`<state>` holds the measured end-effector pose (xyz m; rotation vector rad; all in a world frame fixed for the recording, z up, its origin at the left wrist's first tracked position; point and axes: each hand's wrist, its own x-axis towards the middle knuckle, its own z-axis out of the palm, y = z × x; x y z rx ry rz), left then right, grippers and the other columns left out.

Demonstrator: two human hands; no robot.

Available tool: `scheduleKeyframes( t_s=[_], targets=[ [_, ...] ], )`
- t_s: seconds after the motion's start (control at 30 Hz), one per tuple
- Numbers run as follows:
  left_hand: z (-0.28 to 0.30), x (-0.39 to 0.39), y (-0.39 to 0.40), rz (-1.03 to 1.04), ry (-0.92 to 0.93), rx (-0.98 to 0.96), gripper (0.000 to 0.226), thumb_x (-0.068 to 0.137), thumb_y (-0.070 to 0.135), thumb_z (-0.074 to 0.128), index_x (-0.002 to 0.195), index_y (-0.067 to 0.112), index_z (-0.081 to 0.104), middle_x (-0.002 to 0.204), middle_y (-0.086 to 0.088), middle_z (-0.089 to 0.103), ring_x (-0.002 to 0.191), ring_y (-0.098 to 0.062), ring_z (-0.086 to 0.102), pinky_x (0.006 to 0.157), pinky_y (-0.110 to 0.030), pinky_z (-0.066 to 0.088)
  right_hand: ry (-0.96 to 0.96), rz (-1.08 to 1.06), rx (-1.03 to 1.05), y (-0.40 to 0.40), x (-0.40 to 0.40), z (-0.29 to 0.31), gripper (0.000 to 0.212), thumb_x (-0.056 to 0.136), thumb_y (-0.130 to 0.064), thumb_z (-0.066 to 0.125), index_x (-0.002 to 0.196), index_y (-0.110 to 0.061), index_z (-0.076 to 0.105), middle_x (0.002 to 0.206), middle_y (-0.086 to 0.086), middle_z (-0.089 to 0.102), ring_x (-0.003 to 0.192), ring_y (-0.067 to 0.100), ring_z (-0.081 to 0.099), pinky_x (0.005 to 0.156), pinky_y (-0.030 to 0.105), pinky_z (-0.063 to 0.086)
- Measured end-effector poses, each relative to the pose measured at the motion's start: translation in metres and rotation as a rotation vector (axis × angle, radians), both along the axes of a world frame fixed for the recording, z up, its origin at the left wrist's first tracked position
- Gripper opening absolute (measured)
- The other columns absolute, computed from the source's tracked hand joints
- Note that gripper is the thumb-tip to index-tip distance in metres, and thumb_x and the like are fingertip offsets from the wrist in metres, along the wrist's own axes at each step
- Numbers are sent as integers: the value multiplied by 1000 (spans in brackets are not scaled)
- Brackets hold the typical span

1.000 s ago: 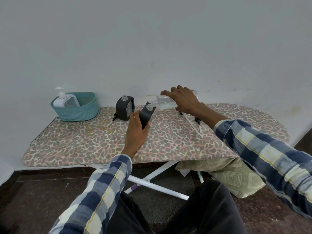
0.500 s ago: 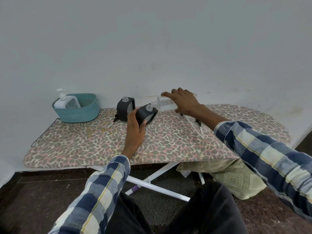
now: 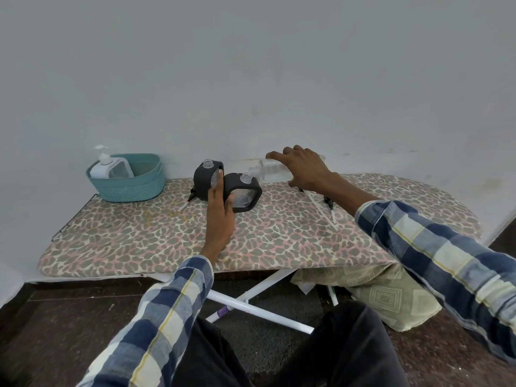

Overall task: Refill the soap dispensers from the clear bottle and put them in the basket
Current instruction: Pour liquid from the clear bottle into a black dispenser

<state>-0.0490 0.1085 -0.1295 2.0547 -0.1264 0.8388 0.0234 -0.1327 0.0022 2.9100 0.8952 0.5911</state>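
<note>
My left hand (image 3: pixel 220 208) grips a black soap dispenser (image 3: pixel 244 195) with an open neck, tilted to the right on the ironing board (image 3: pixel 139 241). My right hand (image 3: pixel 303 169) holds the clear bottle (image 3: pixel 268 170) nearly level, its mouth just above the dispenser's neck. A second black dispenser (image 3: pixel 206 178), also uncapped, stands upright just behind my left hand. A white pump dispenser (image 3: pixel 111 169) sits inside the teal basket (image 3: pixel 131 188) at the board's far left.
Two pump heads with long white tubes (image 3: pixel 325 210) lie on the board under my right forearm. The wall rises right behind the board. A folded cloth (image 3: pixel 385 294) lies on the floor beneath the board's right end.
The black dispenser in my left hand has come down and tilted further to the right, showing its clear window. The clear bottle stays at its neck.
</note>
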Motion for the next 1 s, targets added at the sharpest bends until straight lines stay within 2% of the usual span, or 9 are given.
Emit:
scheduleKeyframes(
  t_s=[0.07,0.17,0.27,0.33,0.47,0.63,0.73,0.87,1.0],
  targets=[
    [1,0,0,7,6,7,59,116,33,40,171,29,20,146,-9,45,117,22,44,97,5,31,-1,-2,-4,-1,0,0,92,77,-14,88,152,-35,40,115,6,62,105,29,58,79,36,39],
    [2,-1,0,6,16,8,58,116,35,41,170,33,22,155,-4,46,128,7,48,105,0,33,-1,-3,-7,-2,0,1,92,77,-13,88,152,-35,40,116,7,62,106,29,58,80,37,41],
    [1,1,1,-13,36,-32,54,116,38,41,168,38,27,171,8,36,153,-9,39,125,-30,35,4,1,-11,-2,0,1,93,77,-12,87,153,-35,39,118,7,62,107,29,58,81,38,42],
    [1,1,1,-9,54,-42,53,117,38,41,168,39,28,172,9,35,156,-13,37,127,-38,35,5,1,-10,-2,0,1,93,77,-12,87,153,-35,39,119,6,61,108,29,57,80,37,40],
    [3,-2,-1,1,42,-21,52,117,33,41,168,35,29,167,0,40,149,-12,43,121,-30,38,7,-3,-17,-3,-1,1,93,77,-13,87,154,-35,39,119,7,62,109,30,58,83,39,44],
    [3,-3,-2,-1,39,3,52,117,32,39,168,35,28,164,-4,42,140,-2,44,109,-2,31,-6,-6,-39,-3,-4,3,93,78,-13,88,153,-35,39,121,7,61,110,30,57,88,43,48],
    [4,-3,-2,13,50,3,53,117,32,39,168,36,28,165,-1,41,139,5,40,110,-6,30,-7,-12,-45,-2,-5,5,94,77,-14,89,153,-35,39,123,8,61,111,30,57,90,43,48],
    [5,-3,-2,21,54,9,52,117,32,39,169,35,28,164,-1,41,137,8,37,106,4,26,-15,-18,-51,-1,-6,5,95,77,-14,90,153,-36,38,122,8,61,110,29,57,89,43,48],
    [6,-5,-2,28,56,19,52,118,33,38,169,35,27,166,1,39,136,13,34,110,-7,30,-36,-16,-62,0,-7,5,96,76,-12,90,153,-35,38,121,8,61,108,30,57,88,43,48]
  ],
)
